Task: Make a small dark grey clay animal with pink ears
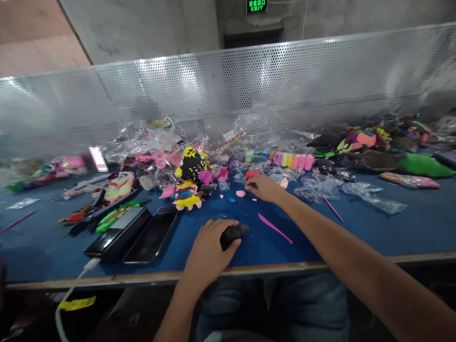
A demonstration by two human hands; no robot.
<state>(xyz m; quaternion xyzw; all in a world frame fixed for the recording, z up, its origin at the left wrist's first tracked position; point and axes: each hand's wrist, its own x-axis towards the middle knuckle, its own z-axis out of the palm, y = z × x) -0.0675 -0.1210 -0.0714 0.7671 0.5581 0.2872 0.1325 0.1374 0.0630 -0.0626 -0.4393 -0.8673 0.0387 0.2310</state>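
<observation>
My left hand is near the table's front edge, thumb and fingers closed around a dark lump of modelling clay. My right hand reaches farther in, its fingers bent and slightly apart, with nothing visible between them. Right behind those fingertips lies a red piece of clay. A pink clay blob rests just left of them, beside a small blue clay bit. Between my forearms is a pink plastic modelling knife. Some of my right fingers are hidden by the hand itself.
To the left sit a phone and a black box-shaped device with a white cable. Clay figures, clear plastic bags and a row of coloured clay packs line the back. Behind them stands a perforated metal screen.
</observation>
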